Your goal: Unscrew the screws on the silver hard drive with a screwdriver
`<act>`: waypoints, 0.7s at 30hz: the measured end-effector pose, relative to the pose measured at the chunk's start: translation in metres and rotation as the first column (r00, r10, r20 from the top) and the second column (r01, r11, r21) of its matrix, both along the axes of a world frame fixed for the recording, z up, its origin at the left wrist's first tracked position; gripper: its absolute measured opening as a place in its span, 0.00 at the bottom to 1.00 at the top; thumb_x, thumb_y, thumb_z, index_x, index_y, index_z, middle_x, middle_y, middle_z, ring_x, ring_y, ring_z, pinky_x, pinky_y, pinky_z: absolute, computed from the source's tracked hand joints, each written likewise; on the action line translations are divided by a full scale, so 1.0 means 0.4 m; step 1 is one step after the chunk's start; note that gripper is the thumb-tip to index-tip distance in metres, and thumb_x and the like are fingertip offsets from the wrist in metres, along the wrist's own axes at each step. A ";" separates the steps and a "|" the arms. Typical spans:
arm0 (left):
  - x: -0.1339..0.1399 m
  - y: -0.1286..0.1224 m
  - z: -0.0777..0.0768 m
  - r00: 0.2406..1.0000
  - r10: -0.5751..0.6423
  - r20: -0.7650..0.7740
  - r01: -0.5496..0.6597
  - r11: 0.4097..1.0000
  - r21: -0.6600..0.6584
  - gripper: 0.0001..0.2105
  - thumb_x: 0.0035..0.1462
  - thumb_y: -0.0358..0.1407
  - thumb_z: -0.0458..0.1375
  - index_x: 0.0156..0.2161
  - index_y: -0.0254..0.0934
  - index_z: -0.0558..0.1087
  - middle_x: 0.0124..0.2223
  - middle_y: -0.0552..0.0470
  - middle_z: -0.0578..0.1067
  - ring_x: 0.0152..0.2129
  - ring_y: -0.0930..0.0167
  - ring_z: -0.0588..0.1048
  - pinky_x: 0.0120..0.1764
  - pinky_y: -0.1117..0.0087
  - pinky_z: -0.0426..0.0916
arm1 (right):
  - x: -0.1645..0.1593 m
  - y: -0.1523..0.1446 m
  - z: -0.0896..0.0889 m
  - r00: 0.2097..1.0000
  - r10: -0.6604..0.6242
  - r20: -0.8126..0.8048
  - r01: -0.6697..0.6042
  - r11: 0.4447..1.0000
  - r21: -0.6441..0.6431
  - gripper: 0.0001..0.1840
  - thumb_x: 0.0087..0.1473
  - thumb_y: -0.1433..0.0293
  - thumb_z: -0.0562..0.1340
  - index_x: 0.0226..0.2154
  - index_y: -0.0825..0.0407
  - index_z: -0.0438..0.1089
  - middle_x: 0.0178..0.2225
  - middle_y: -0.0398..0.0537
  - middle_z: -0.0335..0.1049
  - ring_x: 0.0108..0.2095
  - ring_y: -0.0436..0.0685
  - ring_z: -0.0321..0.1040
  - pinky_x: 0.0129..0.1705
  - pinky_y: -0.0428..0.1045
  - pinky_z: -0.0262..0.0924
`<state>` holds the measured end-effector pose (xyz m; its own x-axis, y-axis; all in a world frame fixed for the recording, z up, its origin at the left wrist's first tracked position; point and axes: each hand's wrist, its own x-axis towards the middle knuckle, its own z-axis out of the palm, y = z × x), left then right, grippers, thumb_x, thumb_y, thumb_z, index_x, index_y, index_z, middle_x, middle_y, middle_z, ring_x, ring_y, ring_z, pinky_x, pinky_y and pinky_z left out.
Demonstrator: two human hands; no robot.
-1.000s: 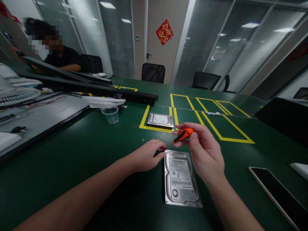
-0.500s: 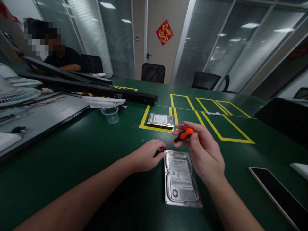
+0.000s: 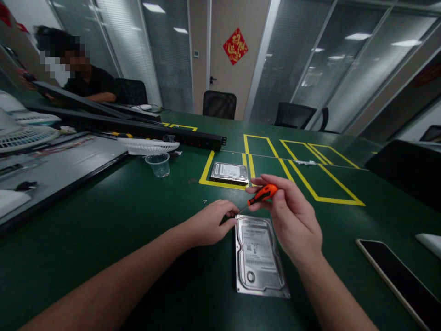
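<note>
A silver hard drive (image 3: 258,257) lies flat, label up, on the green table in front of me. My right hand (image 3: 292,216) grips an orange and black screwdriver (image 3: 263,194) by its handle. The thin shaft slants down to the left, and its tip meets the drive's far left corner. At that same corner, my left hand (image 3: 218,221) is closed with thumb and fingers on the drive's edge, beside the tip. The fingers partly hide the corner, so any screw under the tip is not visible. Some tiny screws (image 3: 204,201) lie beyond my left hand.
A second hard drive (image 3: 229,172) sits inside a yellow tape outline. Left of it stand a clear plastic cup (image 3: 158,164), a white fan grille (image 3: 149,146) and a long black bar (image 3: 186,138). A phone (image 3: 396,280) lies at right. A person (image 3: 93,82) sits at far left.
The screwdriver handle has turned slightly within my right hand's fingers, its tip staying at the corner. My left hand and the hard drive have kept their places.
</note>
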<state>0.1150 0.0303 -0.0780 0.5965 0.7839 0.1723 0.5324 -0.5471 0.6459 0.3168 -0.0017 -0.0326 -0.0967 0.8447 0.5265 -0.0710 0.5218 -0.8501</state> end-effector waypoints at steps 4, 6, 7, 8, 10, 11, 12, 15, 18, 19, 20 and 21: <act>0.001 0.000 0.003 1.000 -0.003 -0.009 0.003 1.000 -0.003 0.08 0.68 0.34 0.58 0.49 0.38 0.76 0.47 0.46 0.78 0.46 0.61 0.76 0.50 0.59 0.72 | -0.005 -0.003 0.009 0.998 -0.054 -0.008 0.054 0.999 -0.003 0.10 0.70 0.65 0.61 0.50 0.46 0.75 0.54 0.53 0.76 0.49 0.60 0.79 0.39 0.52 0.80; 0.001 0.001 0.003 1.000 -0.009 -0.007 0.009 1.000 -0.008 0.09 0.68 0.34 0.58 0.50 0.37 0.76 0.47 0.46 0.79 0.46 0.61 0.76 0.51 0.59 0.71 | -0.009 -0.005 0.012 0.996 -0.088 -0.017 0.089 0.996 0.005 0.07 0.67 0.66 0.65 0.47 0.47 0.73 0.52 0.51 0.77 0.46 0.59 0.80 0.36 0.51 0.80; 0.001 0.001 0.003 1.000 -0.010 -0.004 0.010 1.000 -0.011 0.09 0.68 0.34 0.58 0.51 0.37 0.76 0.48 0.46 0.79 0.47 0.61 0.76 0.51 0.59 0.71 | -0.010 -0.006 0.012 0.995 -0.093 -0.028 0.094 0.996 0.011 0.07 0.66 0.67 0.66 0.46 0.46 0.72 0.51 0.50 0.77 0.46 0.59 0.81 0.35 0.50 0.80; 0.000 0.001 0.003 1.000 -0.009 -0.002 0.009 1.000 -0.011 0.10 0.68 0.34 0.58 0.51 0.37 0.76 0.48 0.45 0.79 0.47 0.61 0.76 0.51 0.59 0.72 | -0.010 -0.006 0.012 0.996 -0.085 -0.024 0.086 0.996 0.018 0.07 0.66 0.67 0.66 0.46 0.46 0.71 0.50 0.50 0.77 0.46 0.59 0.80 0.35 0.51 0.80; 0.000 0.001 0.001 1.000 -0.005 0.002 0.005 1.000 -0.008 0.09 0.68 0.34 0.58 0.51 0.37 0.76 0.48 0.45 0.79 0.47 0.61 0.76 0.51 0.59 0.72 | -0.008 -0.005 0.008 0.998 -0.055 -0.010 0.055 0.998 0.029 0.10 0.67 0.67 0.65 0.50 0.44 0.72 0.50 0.50 0.77 0.47 0.59 0.80 0.37 0.51 0.80; 0.000 0.001 0.000 1.000 -0.003 0.002 0.003 1.000 -0.004 0.09 0.68 0.34 0.58 0.51 0.37 0.76 0.48 0.45 0.79 0.47 0.61 0.77 0.51 0.59 0.72 | -0.006 -0.004 0.005 0.999 -0.046 0.002 0.046 0.998 0.033 0.11 0.68 0.67 0.63 0.52 0.44 0.72 0.51 0.50 0.76 0.48 0.59 0.79 0.38 0.52 0.79; 0.001 0.001 -0.001 1.000 -0.002 0.002 0.002 1.000 -0.001 0.09 0.68 0.34 0.58 0.50 0.37 0.76 0.47 0.46 0.79 0.46 0.61 0.77 0.51 0.59 0.72 | -0.004 -0.003 0.002 0.999 -0.037 0.010 0.037 0.999 0.031 0.12 0.70 0.66 0.61 0.53 0.43 0.73 0.52 0.51 0.76 0.49 0.59 0.79 0.39 0.52 0.79; 0.001 0.001 -0.002 1.000 -0.002 0.002 0.002 1.000 0.002 0.09 0.68 0.34 0.58 0.50 0.37 0.76 0.47 0.46 0.79 0.46 0.62 0.77 0.51 0.59 0.72 | 0.000 0.000 -0.002 1.000 -0.020 0.010 0.020 1.000 0.012 0.14 0.72 0.65 0.56 0.54 0.43 0.75 0.54 0.52 0.75 0.50 0.60 0.78 0.40 0.53 0.79; 0.000 0.002 -0.002 1.000 -0.004 -0.005 0.004 1.000 0.003 0.09 0.67 0.34 0.58 0.50 0.38 0.76 0.47 0.46 0.79 0.46 0.61 0.76 0.51 0.59 0.72 | -0.001 -0.002 0.002 0.999 -0.034 0.000 0.034 0.999 0.004 0.13 0.72 0.65 0.57 0.52 0.45 0.75 0.54 0.52 0.76 0.49 0.60 0.79 0.39 0.53 0.79; 0.000 0.002 -0.001 1.000 -0.005 -0.007 0.005 1.000 0.003 0.09 0.67 0.34 0.58 0.50 0.38 0.76 0.47 0.46 0.79 0.46 0.61 0.76 0.51 0.59 0.72 | -0.002 -0.003 0.005 0.999 -0.049 0.002 0.049 0.999 0.005 0.11 0.71 0.65 0.59 0.51 0.45 0.74 0.54 0.52 0.76 0.48 0.59 0.79 0.39 0.53 0.79; -0.001 0.002 -0.001 1.000 -0.007 -0.006 0.007 1.000 0.002 0.09 0.68 0.34 0.58 0.51 0.38 0.76 0.47 0.46 0.79 0.47 0.61 0.76 0.51 0.59 0.72 | -0.004 -0.004 0.007 0.998 -0.065 0.003 0.065 0.998 0.008 0.10 0.70 0.65 0.61 0.50 0.46 0.74 0.53 0.52 0.76 0.48 0.59 0.80 0.39 0.52 0.80; -0.001 0.002 -0.001 1.000 -0.007 -0.002 0.007 1.000 0.001 0.09 0.68 0.34 0.58 0.51 0.38 0.76 0.48 0.46 0.79 0.47 0.61 0.76 0.51 0.59 0.72 | -0.006 -0.005 0.009 0.997 -0.078 0.002 0.078 0.997 0.012 0.08 0.68 0.66 0.63 0.49 0.46 0.73 0.53 0.52 0.77 0.47 0.59 0.80 0.38 0.51 0.80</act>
<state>0.1147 0.0309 -0.0785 0.6027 0.7793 0.1716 0.5296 -0.5515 0.6444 0.3145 -0.0039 -0.0288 -0.0325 0.8436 0.5360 -0.0275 0.5353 -0.8442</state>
